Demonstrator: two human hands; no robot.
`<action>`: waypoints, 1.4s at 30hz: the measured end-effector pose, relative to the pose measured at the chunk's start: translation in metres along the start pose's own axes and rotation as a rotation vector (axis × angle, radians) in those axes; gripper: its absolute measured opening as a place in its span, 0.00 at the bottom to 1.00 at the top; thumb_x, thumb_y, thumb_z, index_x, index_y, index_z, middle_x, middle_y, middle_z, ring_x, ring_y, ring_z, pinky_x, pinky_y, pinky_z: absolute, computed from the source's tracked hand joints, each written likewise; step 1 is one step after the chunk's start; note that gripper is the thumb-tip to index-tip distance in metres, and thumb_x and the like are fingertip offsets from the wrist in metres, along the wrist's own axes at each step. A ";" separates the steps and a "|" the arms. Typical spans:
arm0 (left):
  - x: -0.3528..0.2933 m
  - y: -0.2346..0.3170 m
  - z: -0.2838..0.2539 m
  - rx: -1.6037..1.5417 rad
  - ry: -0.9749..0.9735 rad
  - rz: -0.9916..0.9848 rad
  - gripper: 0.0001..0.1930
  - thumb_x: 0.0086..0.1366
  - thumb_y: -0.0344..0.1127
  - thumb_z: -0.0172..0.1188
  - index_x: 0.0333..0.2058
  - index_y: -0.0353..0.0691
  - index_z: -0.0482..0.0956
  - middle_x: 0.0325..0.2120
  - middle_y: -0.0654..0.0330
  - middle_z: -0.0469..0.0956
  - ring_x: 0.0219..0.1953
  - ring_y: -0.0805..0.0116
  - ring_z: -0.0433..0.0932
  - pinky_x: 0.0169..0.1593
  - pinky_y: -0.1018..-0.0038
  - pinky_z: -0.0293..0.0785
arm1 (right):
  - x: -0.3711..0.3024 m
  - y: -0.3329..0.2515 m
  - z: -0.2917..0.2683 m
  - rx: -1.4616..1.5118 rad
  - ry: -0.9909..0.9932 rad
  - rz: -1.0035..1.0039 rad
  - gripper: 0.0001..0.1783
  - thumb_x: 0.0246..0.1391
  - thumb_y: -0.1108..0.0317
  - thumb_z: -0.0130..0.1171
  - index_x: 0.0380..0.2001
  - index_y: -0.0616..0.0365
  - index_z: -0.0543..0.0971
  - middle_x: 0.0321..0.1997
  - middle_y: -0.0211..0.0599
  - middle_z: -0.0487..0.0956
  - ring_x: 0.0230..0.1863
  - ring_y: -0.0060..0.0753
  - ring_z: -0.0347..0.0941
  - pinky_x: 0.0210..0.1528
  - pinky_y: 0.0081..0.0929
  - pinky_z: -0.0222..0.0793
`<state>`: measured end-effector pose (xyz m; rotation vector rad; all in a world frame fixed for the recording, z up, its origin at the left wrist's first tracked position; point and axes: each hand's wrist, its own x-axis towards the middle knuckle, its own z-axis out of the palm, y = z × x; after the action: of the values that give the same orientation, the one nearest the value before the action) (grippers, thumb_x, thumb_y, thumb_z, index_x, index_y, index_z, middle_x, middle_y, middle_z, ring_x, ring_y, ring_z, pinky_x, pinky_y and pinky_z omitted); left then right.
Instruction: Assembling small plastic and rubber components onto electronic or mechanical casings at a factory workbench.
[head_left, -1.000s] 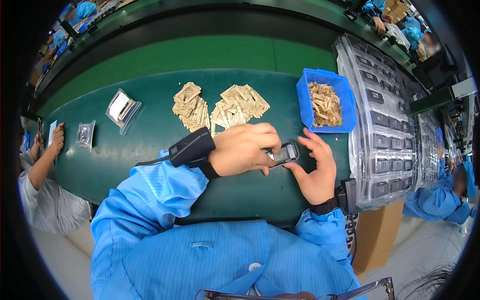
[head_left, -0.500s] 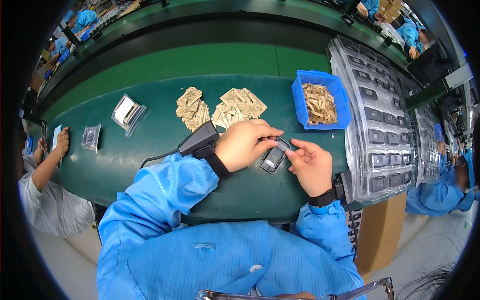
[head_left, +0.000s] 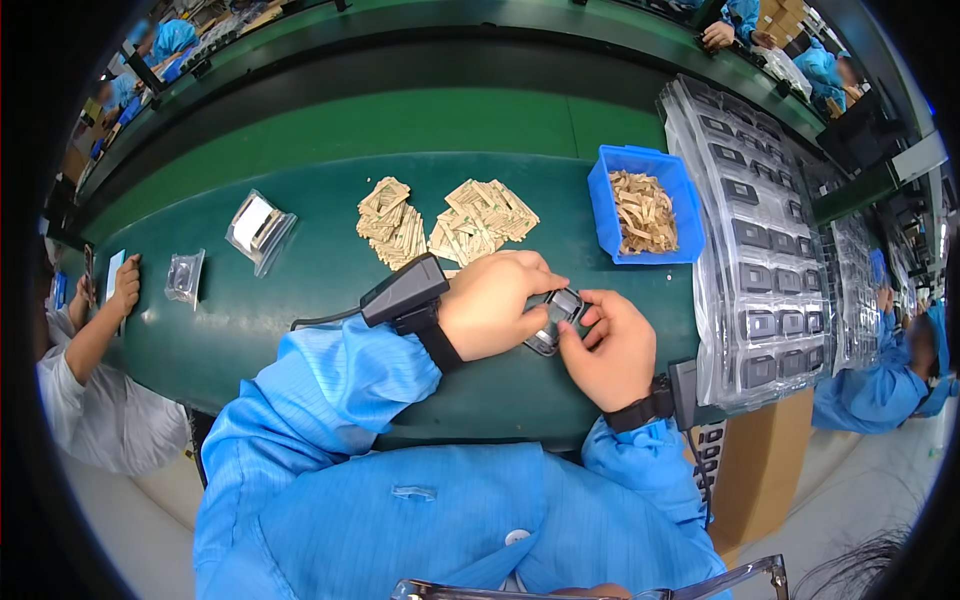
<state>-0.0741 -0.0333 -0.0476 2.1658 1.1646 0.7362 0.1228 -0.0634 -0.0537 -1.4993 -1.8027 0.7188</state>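
Note:
A small dark plastic housing (head_left: 566, 304) with a pale, see-through middle is between my hands over the green table. My left hand (head_left: 495, 308) has fingers and thumb closed on its left and far edges. From the other side, my right hand (head_left: 612, 350) grips it with bent fingers, the thumb pressing on its face. Part of the housing is hidden behind the fingers. Just beyond my left hand lie two heaps of flat tan strips, one on the left (head_left: 390, 225) and one on the right (head_left: 485, 218).
A blue bin (head_left: 700, 235) of loose brown paper-like strips stands at the right. Beside it are clear trays (head_left: 690, 130) of dark housings. Two clear bags (head_left: 262, 230) (head_left: 184, 278) lie at the left, near another person's hand (head_left: 126, 285). Other people work along the far line.
My right hand has moved inward, and its thumb now lies on the housing's face. More of the housing is covered by my fingers, and it appears turned.

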 end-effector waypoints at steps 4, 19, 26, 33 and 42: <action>0.003 0.002 0.006 0.052 0.102 -0.019 0.16 0.52 0.32 0.63 0.41 0.38 0.84 0.34 0.55 0.81 0.38 0.55 0.81 0.42 0.63 0.77 | 0.005 -0.008 0.007 -0.164 0.048 -0.101 0.11 0.43 0.70 0.63 0.32 0.59 0.77 0.27 0.40 0.77 0.21 0.46 0.73 0.25 0.42 0.69; 0.014 0.003 0.019 -0.057 0.490 0.370 0.11 0.53 0.35 0.64 0.38 0.44 0.83 0.28 0.58 0.78 0.35 0.55 0.79 0.34 0.61 0.74 | 0.024 -0.002 -0.005 0.505 -0.174 0.010 0.11 0.63 0.79 0.49 0.48 0.61 0.73 0.39 0.35 0.79 0.22 0.15 0.70 0.21 0.12 0.64; 0.009 0.019 -0.024 -0.307 0.534 0.185 0.08 0.60 0.35 0.65 0.35 0.37 0.84 0.28 0.56 0.81 0.30 0.61 0.81 0.36 0.70 0.76 | 0.068 0.036 0.005 0.659 -0.018 -0.091 0.13 0.68 0.70 0.51 0.53 0.60 0.71 0.44 0.39 0.80 0.25 0.15 0.74 0.23 0.08 0.68; 0.014 0.009 -0.009 -0.316 0.454 0.194 0.06 0.58 0.33 0.65 0.28 0.37 0.83 0.24 0.55 0.79 0.31 0.56 0.78 0.36 0.63 0.72 | 0.057 0.048 -0.001 0.942 -0.154 -0.043 0.17 0.65 0.63 0.57 0.52 0.59 0.69 0.51 0.50 0.72 0.49 0.46 0.72 0.49 0.43 0.75; 0.025 -0.013 0.010 -0.290 0.514 0.270 0.08 0.54 0.36 0.67 0.30 0.39 0.81 0.29 0.52 0.78 0.35 0.50 0.79 0.36 0.63 0.74 | 0.050 0.024 0.001 0.921 -0.143 -0.121 0.08 0.62 0.72 0.61 0.39 0.67 0.76 0.38 0.45 0.81 0.37 0.34 0.79 0.42 0.30 0.79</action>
<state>-0.0627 -0.0080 -0.0581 1.9586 0.9253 1.5473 0.1310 -0.0100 -0.0655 -0.7268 -1.3185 1.3709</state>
